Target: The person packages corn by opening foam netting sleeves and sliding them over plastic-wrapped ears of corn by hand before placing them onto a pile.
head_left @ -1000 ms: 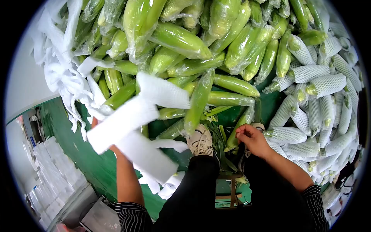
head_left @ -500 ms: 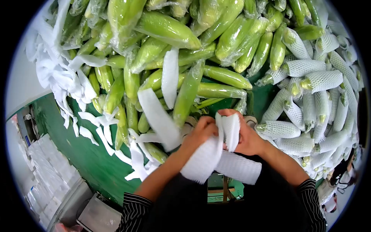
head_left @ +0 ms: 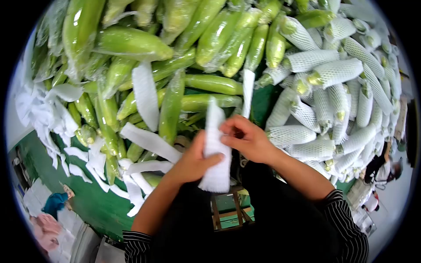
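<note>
Upright in front of my body is a white foam net sleeve (head_left: 216, 153). My left hand (head_left: 196, 160) is wrapped round its left side, thumb across the front. Close to the sleeve's upper right edge, my right hand (head_left: 245, 138) has its fingers curled and pinched together; whether they grip the edge is too small to tell. Beyond my hands lies a heap of green corn cobs in clear film (head_left: 131, 44). Another white foam strip (head_left: 247, 94) stands among the cobs just above my right hand.
Many net-sleeved cobs (head_left: 337, 73) are piled on the right. Loose white foam strips (head_left: 149, 142) lie on the left cobs and over the green floor (head_left: 94, 201). A wooden stool (head_left: 232, 210) shows between my legs. People are partly visible at both lower sides.
Both hands came together after the first frame, when my left hand held several foam sleeves. One sleeve now stands upright in my left hand, and the view has shifted right.
</note>
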Available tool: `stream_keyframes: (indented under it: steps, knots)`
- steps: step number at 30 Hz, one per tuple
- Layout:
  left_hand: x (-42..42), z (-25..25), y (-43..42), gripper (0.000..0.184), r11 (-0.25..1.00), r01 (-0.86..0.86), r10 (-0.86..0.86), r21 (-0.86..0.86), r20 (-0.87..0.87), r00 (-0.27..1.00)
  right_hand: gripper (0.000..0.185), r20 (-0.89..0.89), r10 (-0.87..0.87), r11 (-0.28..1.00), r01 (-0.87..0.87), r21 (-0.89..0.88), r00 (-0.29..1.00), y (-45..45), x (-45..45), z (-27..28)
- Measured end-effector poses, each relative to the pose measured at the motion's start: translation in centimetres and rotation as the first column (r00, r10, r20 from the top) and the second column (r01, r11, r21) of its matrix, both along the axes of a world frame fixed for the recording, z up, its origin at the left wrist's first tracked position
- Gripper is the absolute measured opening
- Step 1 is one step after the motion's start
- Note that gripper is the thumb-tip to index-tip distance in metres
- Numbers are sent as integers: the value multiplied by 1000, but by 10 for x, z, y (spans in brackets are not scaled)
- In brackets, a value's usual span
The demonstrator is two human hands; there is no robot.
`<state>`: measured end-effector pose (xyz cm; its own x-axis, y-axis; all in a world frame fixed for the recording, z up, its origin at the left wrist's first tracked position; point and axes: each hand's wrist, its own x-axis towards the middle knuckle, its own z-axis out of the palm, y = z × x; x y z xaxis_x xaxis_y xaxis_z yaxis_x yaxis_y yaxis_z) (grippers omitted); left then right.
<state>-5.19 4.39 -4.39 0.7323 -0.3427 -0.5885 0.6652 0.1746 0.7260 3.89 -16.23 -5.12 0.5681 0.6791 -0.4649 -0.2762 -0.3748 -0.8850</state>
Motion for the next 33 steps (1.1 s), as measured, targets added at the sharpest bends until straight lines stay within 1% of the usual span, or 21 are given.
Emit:
stream_keyframes:
  steps: [1, 2, 3, 5, 6, 8, 9, 10, 11, 12, 13, 14, 17, 18, 21, 22, 24, 25, 28, 31, 33]
  knots:
    - [5, 6, 1, 64, 993, -113, 113, 34, -2, 994, 49, -139, -160, 985, 167, 42, 977, 9, -4, 4]
    - [6, 10, 0, 63, 987, -70, 46, 146, 161, 986, 47, -36, -206, 978, 206, -17, 978, 16, -5, 12]
    - [9, 16, 1, 64, 992, 54, -69, 111, 136, 988, 43, 20, -223, 974, 222, 52, 975, 18, -5, 7]
    - [13, 24, 2, 65, 954, 298, -301, 42, 91, 949, 37, -361, -270, 927, 342, 152, 892, 18, 0, 10]
    - [9, 12, 0, 66, 984, 151, -130, -96, 197, 972, 31, -541, -257, 905, 396, 156, 801, 18, 4, 17]
    - [4, -14, -5, 52, 915, -377, 400, -142, 204, 894, 27, -535, -215, 900, 379, 217, 817, 14, -7, 7]
    - [21, 4, -13, 44, 807, -590, 568, 3, 265, 779, 26, -531, -195, 896, 370, 246, 824, 13, -14, 3]
    - [29, 11, -9, 30, 842, -527, 539, -113, 167, 826, 22, -471, -154, 913, 307, 269, 869, 15, -21, 3]
    - [26, 4, -8, 27, 870, -492, 483, -43, 282, 829, 27, -518, -144, 888, 341, 308, 843, 16, -31, -4]
    - [24, -3, -9, 25, 886, -463, 416, 33, 388, 823, 31, -126, -185, 929, 216, 301, 975, 18, -28, -2]
    - [22, -8, -11, 22, 891, -440, 338, 112, 482, 808, 36, 286, -173, 965, 103, 242, 942, 18, -25, 2]
    - [17, -9, -15, 21, 857, -496, 412, 142, 391, 823, 46, 180, -225, 950, 174, 260, 958, 18, -21, 8]
    - [8, -22, -19, 24, 852, -476, 337, 220, 466, 818, 49, -22, -175, 961, 176, 213, 984, 16, -14, 13]
    - [11, -18, -22, 22, 822, -478, 281, 308, 510, 813, 43, -199, -205, 960, 236, 147, 958, 15, -16, 11]
    - [-17, -84, -22, 22, 841, -399, 372, 364, 147, 917, 35, -220, -366, 924, 382, 31, 904, 2, -19, -18]
    - [-6, -81, -26, 34, 835, -200, 127, 512, 175, 976, 33, -254, -461, 874, 484, 33, 850, -3, -13, -15]
    - [14, -75, -35, 58, 611, 100, -369, 785, 171, 914, 31, -308, -625, 746, 665, 34, 717, -12, 3, 1]
    - [31, -67, -40, 67, 568, 436, -512, 698, -115, 851, 31, -328, -693, 672, 740, 28, 642, -19, 9, 8]
    - [42, -81, -72, 87, 487, 382, -579, 786, -37, 815, 45, -264, -757, 586, 800, 133, 598, -54, 10, -9]
    - [40, -83, -90, 91, 594, 274, -563, 757, 147, 813, 51, -271, -813, 445, 849, 283, 516, -62, 19, -9]
    - [45, -107, -89, 87, 846, 188, -301, 498, 155, 941, 61, -442, -705, 430, 830, 355, 554, -82, 19, -21]
